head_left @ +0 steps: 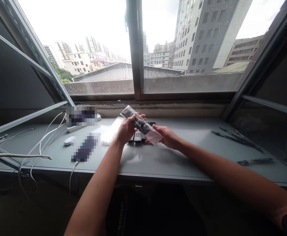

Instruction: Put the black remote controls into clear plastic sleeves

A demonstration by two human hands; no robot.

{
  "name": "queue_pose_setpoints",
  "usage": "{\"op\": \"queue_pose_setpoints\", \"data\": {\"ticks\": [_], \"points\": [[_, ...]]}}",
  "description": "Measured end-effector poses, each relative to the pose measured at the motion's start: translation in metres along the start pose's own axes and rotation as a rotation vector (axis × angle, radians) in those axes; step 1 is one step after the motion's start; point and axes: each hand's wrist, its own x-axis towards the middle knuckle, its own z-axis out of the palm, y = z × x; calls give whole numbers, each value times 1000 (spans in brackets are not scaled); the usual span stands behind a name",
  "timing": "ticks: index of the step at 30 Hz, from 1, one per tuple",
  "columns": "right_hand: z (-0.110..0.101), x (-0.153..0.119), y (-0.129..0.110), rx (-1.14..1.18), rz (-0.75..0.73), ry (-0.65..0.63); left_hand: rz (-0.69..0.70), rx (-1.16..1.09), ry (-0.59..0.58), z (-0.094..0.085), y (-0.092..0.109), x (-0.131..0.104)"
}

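A clear plastic sleeve (pixel 143 127) with something dark inside is held tilted above the desk, its upper end toward the left. My left hand (pixel 128 128) grips its upper part, thumb on top. At the lower right end, my right hand (pixel 166 136) has its fingers closed on the sleeve's edge. Beneath the hands lie dark devices with keypads, one with light buttons (pixel 138 135), partly hidden by the sleeve and hands. Just left of my left hand is a pile of clear plastic bags (pixel 110 133) on the desk.
On the left of the grey desk (pixel 143 170) are a blurred-out phone-like object (pixel 85 149) on a cable, a white mouse-like object (pixel 68 141), a white power strip (pixel 78 127) and loose white cables (pixel 41 144). Several pens (pixel 236 137) lie at right. A window stands behind.
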Motion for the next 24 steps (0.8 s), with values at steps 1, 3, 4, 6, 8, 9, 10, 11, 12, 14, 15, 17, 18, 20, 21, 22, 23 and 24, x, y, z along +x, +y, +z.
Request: {"op": "queue_pose_setpoints", "data": {"ticks": [1, 3, 4, 6, 8, 9, 10, 11, 12, 14, 15, 17, 18, 20, 21, 22, 23, 24], "points": [[2, -2, 1, -15, 57, -52, -12, 25, -42, 3, -2, -1], [5, -5, 2, -41, 136, -113, -20, 74, -98, 6, -5, -3], [5, -6, 2, -46, 156, -120, -20, 95, -110, 6, -5, -4], [6, -7, 2, -45, 180, -124, -18, 123, -115, 6, -5, -5], [5, -7, 2, -48, 204, -131, -17, 136, -109, 5, -5, -6], [4, -7, 2, -56, 214, -131, -19, 139, -109, 6, -4, -6], [4, -6, 2, -68, 221, -129, -21, 141, -112, 6, -4, -7], [3, -6, 2, -82, 225, -127, -22, 142, -115, 6, -4, -7], [3, -5, 2, -97, 227, -124, -22, 144, -117, 7, -3, -8], [2, -5, 1, -127, 237, -122, -17, 144, -111, 8, -3, -8], [2, -5, 1, -138, 246, -124, -14, 144, -105, 8, -4, -8], [2, -5, 0, -151, 260, -132, -7, 144, -92, 8, -4, -7], [3, -5, -1, -154, 254, -135, -2, 146, -86, 7, -4, -6], [5, -7, -2, -158, 216, -140, 9, 151, -72, 5, -4, -4], [6, -7, -2, -163, 189, -143, 15, 158, -57, 4, -5, -2], [8, -8, -3, -172, 161, -147, 20, 169, -38, 2, -5, -1], [9, -9, -4, -184, 137, -151, 25, 184, -16, 0, -6, 0], [10, -10, -4, -197, 115, -155, 30, 200, 7, -1, -6, 1]]}}
